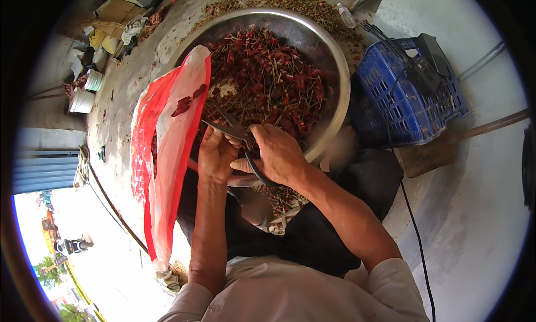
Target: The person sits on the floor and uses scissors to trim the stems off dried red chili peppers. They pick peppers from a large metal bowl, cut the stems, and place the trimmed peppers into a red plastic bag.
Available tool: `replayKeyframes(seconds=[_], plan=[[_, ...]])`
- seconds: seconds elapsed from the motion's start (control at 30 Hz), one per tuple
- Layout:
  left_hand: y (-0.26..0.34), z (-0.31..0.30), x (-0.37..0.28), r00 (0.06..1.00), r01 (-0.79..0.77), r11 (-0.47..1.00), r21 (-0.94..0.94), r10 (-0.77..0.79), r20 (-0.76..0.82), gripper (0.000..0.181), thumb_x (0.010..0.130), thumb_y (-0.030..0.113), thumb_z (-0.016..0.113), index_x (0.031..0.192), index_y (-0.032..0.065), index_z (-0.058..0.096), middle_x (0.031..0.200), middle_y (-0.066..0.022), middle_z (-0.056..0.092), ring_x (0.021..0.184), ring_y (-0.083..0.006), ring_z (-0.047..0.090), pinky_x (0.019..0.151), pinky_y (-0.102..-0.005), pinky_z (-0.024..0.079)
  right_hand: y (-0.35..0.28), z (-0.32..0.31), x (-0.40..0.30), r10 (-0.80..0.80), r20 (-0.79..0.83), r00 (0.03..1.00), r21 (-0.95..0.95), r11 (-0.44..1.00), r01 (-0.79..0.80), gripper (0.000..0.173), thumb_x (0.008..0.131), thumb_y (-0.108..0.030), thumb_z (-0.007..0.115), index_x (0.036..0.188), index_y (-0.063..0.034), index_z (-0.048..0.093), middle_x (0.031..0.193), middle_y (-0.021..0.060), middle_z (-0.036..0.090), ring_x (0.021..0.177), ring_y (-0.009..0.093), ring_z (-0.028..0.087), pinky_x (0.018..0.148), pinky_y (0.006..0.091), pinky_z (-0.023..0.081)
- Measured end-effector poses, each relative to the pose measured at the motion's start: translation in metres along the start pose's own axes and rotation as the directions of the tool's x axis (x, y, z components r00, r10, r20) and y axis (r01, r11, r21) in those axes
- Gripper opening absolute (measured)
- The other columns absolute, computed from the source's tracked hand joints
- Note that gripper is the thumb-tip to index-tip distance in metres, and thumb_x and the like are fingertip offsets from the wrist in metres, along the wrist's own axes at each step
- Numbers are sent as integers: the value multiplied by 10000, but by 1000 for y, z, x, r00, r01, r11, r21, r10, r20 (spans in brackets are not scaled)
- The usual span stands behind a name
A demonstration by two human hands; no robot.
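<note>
My right hand (276, 152) grips a pair of scissors (238, 131) with dark handles, its two blades apart and pointing up-left. Close below the blades is my left hand (217, 156), with its fingers curled together. Whatever may be between those fingers is too hidden to make out. Both hands are over the near edge of a wide metal basin (341, 91). Inside the basin lies a heap of dark red dried chili peppers (272, 79) mixed with stems and seeds. A red and white plastic bag (167, 112) stands left of my left hand, with dark red pieces on it.
Stems and scraps (293, 5) litter the concrete floor behind the basin, near a plastic bottle (346, 15). At right, a blue plastic crate (398, 91) carries black devices (425, 72); a black cable (412, 213) trails down. White buckets (81, 101) and cardboard (117, 14) are at left.
</note>
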State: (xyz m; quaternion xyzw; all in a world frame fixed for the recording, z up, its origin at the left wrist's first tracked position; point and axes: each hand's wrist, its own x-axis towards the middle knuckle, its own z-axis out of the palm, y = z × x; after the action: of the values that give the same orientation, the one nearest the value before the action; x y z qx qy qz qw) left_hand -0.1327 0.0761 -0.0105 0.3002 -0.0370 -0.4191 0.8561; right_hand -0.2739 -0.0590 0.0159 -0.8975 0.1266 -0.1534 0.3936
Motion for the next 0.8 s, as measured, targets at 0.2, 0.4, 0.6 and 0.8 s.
replayKeyframes(seconds=[0.2,0.4,0.6,0.8], plan=[[-2,14,-2,999,-7,998,-56,5,-37,180,1028,67,593,1199,30,636,1040,-92,663,847,-173,614,748,-331,552,-3,-10,3,20,63,998,-66,998,-16,799,758,-594,833,1175,31,564,963,195,642,909,371,665,802,469,543],[-4,24,-4,998,35,992,-120,-40,-38,184,1033,73,571,1205,25,615,1046,-106,654,839,-180,606,732,-309,551,-7,-16,2,-38,-18,999,-140,990,35,763,708,-638,843,1052,-1,600,883,182,637,850,359,666,770,466,545],[-1,26,-3,999,40,980,-195,-40,0,195,1044,99,550,1212,18,607,1015,-91,632,813,-159,580,685,-267,536,-6,-20,0,-81,-67,994,-159,985,70,779,714,-664,825,1072,-8,608,862,173,629,835,350,660,754,464,534],[0,25,-3,999,19,997,-78,-21,-24,148,1042,60,553,1173,29,614,937,-69,607,766,-130,548,620,-242,500,-3,-23,0,-74,-28,997,-157,985,69,830,707,-702,809,1098,6,625,868,186,639,840,357,674,751,470,548]])
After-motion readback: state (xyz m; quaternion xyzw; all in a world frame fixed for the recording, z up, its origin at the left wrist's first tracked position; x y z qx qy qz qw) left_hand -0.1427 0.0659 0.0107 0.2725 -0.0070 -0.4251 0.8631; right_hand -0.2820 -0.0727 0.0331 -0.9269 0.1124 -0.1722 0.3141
